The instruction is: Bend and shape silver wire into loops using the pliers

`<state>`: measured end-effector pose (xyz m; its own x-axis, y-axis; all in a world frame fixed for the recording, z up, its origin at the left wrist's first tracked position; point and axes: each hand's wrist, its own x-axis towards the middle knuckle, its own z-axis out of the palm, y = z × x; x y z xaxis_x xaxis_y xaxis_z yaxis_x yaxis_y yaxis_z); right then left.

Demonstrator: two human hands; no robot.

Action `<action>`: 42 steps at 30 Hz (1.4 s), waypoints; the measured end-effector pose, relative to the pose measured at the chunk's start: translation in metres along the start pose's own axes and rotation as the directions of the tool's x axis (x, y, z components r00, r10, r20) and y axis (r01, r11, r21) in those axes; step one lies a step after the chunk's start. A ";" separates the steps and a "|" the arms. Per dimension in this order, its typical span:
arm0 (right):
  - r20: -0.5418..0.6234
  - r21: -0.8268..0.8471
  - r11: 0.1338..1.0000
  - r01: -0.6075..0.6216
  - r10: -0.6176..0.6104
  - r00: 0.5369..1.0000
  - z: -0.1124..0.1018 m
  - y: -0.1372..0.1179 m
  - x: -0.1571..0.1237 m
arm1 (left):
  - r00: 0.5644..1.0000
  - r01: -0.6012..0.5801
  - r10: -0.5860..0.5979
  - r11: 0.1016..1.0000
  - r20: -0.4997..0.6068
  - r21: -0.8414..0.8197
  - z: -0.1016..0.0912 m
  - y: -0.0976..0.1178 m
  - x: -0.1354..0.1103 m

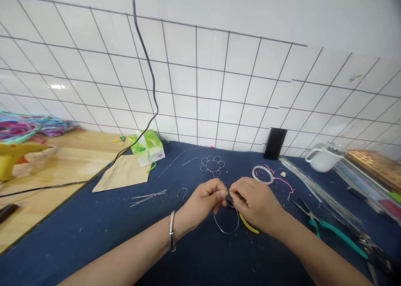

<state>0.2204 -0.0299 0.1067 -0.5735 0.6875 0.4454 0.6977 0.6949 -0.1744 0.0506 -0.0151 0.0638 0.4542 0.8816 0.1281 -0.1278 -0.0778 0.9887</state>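
Note:
My left hand (210,197) pinches a thin wire loop (223,231) at its top, and the loop hangs down over the dark blue cloth. Close beside it, my right hand (255,199) has its thumb and fingers pressed together on the same wire. The fingertips nearly meet, so the exact point of hold is hidden. Partly under my right hand lies a tool with a yellow handle (249,225). Beyond my hands rests a flower-shaped wire ring (213,165) with several small loops round it.
Cut wires (148,197) lie left, near a small bent wire (182,192). To the right are a white ring (262,175), green-handled pliers (332,231), a wire bundle (319,190) and a white mug (324,157). A yellow glue gun (15,156) and tissue pack (147,148) are left.

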 end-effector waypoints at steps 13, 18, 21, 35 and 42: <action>0.015 0.276 0.952 -0.135 0.136 0.991 -0.006 0.002 0.005 | 0.990 0.143 -0.112 0.827 0.089 -0.544 0.011 -0.008 -0.004; 0.005 0.301 0.947 -0.114 0.118 0.993 -0.006 0.004 0.006 | 0.989 0.143 -0.101 0.801 0.103 -0.582 0.012 -0.006 -0.005; -0.002 0.311 0.945 -0.104 0.110 0.994 -0.007 0.004 0.006 | 0.989 0.145 -0.107 0.798 0.099 -0.585 0.012 -0.005 -0.005; -0.116 0.187 0.982 0.019 0.003 0.993 -0.007 0.006 0.005 | 0.994 0.107 -0.113 0.906 0.010 -0.409 0.009 -0.002 -0.005; -0.058 0.158 0.987 0.039 -0.030 0.998 -0.002 0.008 0.005 | 0.995 0.074 -0.090 0.962 -0.051 -0.263 0.008 0.003 -0.004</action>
<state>0.2242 -0.0211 0.1088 -0.5684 0.6528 0.5008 0.5983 0.7458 -0.2931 0.0557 -0.0230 0.0671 0.4180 0.9078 0.0341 -0.3212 0.1125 0.9403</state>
